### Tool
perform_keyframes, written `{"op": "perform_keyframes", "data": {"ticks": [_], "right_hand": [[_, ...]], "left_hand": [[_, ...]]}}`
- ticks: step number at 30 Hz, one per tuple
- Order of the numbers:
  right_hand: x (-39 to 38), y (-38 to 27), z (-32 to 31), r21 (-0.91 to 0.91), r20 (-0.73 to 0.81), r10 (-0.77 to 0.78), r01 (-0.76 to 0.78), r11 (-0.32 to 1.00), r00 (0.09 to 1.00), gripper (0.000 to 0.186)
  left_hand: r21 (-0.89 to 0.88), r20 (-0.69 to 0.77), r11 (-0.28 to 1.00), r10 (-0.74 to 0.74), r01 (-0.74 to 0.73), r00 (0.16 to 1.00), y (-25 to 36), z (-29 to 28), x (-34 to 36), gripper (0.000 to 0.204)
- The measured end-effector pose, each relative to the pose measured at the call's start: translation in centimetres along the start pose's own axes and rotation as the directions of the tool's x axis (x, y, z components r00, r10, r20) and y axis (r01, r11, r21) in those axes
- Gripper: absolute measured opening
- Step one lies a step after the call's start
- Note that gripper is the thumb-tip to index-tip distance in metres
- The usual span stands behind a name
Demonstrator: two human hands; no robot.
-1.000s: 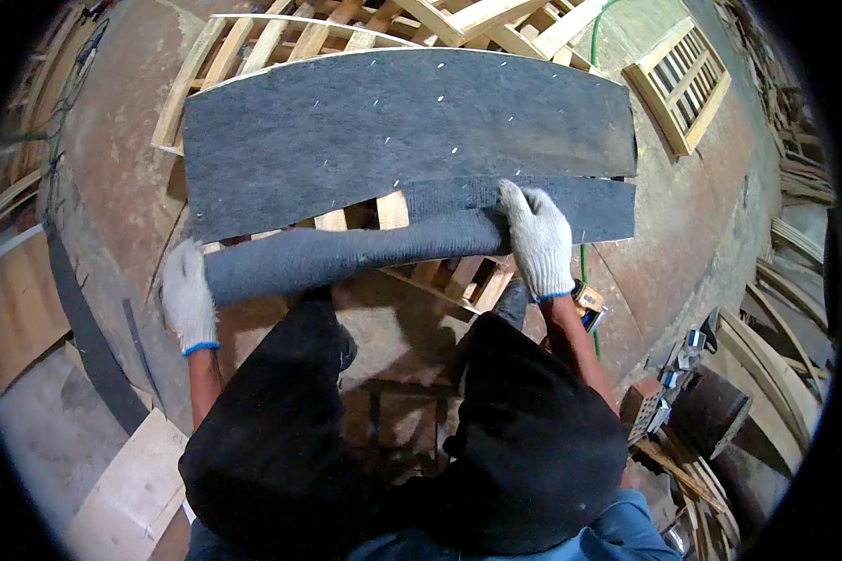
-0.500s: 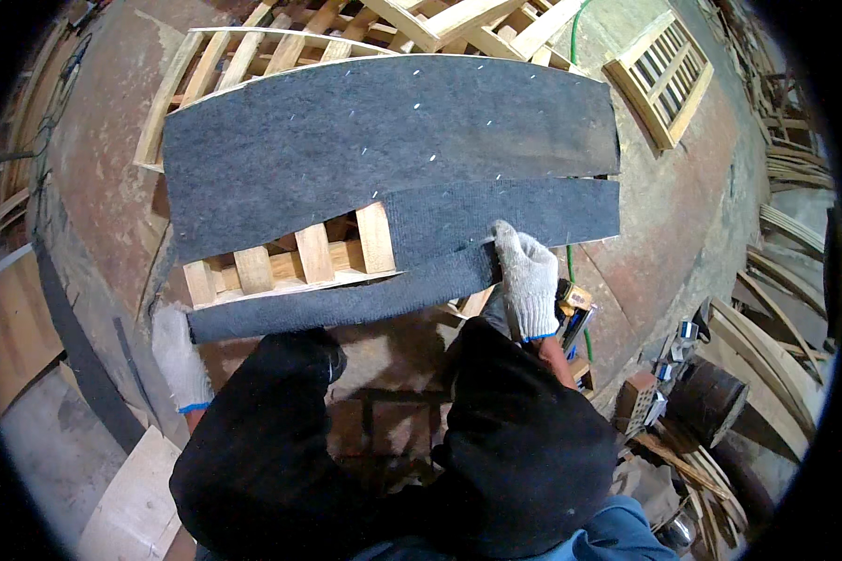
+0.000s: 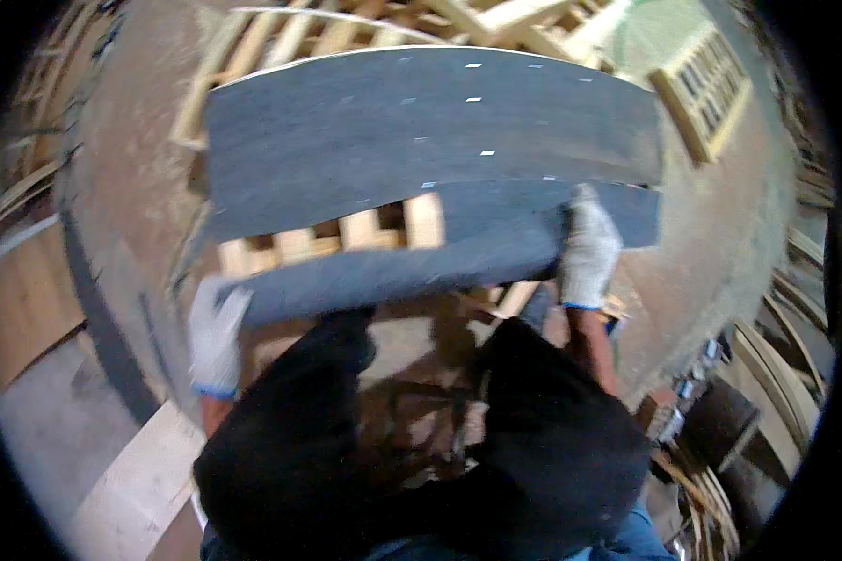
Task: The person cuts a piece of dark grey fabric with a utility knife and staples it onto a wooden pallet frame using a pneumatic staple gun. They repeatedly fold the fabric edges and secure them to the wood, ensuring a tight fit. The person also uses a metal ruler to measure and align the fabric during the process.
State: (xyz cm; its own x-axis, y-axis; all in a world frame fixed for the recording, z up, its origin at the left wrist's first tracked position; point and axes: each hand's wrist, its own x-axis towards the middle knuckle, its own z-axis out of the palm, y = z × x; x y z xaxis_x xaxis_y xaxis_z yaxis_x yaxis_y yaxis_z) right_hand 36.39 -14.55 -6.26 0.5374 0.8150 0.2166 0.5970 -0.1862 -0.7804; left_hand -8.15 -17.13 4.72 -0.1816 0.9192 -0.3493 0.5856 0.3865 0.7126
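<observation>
My left hand (image 3: 217, 337), in a white knitted glove, grips the left end of a long dark grey, folded felt strip (image 3: 374, 276). My right hand (image 3: 589, 245), also gloved, grips this strip farther right. Above it, a dark grey sheet with pale flecks (image 3: 365, 122) covers much of a wooden slatted frame (image 3: 424, 220). Bare slats show between sheet and strip at the left. A narrower grey piece lies over the frame's right part, partly behind my right hand. The picture is blurred by motion.
More slatted frames (image 3: 337, 33) lie beyond; a small one (image 3: 702, 98) sits at upper right with a green hose. Plywood pieces (image 3: 28, 299) lie at left. Curved wood offcuts (image 3: 772, 383), a brick and a dark cylinder (image 3: 720, 416) crowd the lower right. My knees are beneath the work.
The strip first dropped toward me and has now risen again with both hands, which have shifted rightward. The whole view has also shifted right as my head moved.
</observation>
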Motion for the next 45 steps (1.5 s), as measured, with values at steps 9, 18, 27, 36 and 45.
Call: {"op": "perform_keyframes", "data": {"ticks": [9, 18, 27, 36, 45], "right_hand": [[2.5, -4.1, 0.7, 0.013, 0.445, 0.308, -0.35, 0.937, 0.841, 0.042], [1.2, -5.1, 1.2, 0.132, 0.334, 0.135, -0.188, 0.973, 0.933, 0.036], [1.5, -3.6, 4.4, -0.256, 0.275, -0.183, 0.256, 0.932, 0.944, 0.024], [1.7, -5.2, 3.2, -0.092, 0.194, -0.241, 0.262, 0.961, 0.951, 0.027], [1.8, -2.9, 3.5, -0.384, 0.341, -0.145, 0.279, 0.88, 0.929, 0.027]], "left_hand": [[0.374, -0.213, 0.924, 0.164, -0.075, 0.963, 0.5, 1.8, 8.0, 0.026], [0.392, -0.229, 0.92, 0.108, -0.01, 0.967, 0.2, 0.4, 6.4, 0.026], [0.353, -0.379, 0.924, 0.288, -0.151, 0.88, -1.6, 2.5, 6.3, 0.011], [0.146, -0.513, 0.981, 0.185, -0.127, 0.838, -2.4, 3.4, 6.5, 0.014], [0.397, -0.255, 0.917, 0.144, -0.033, 0.956, -0.2, 1.4, 8.0, 0.025]]}}
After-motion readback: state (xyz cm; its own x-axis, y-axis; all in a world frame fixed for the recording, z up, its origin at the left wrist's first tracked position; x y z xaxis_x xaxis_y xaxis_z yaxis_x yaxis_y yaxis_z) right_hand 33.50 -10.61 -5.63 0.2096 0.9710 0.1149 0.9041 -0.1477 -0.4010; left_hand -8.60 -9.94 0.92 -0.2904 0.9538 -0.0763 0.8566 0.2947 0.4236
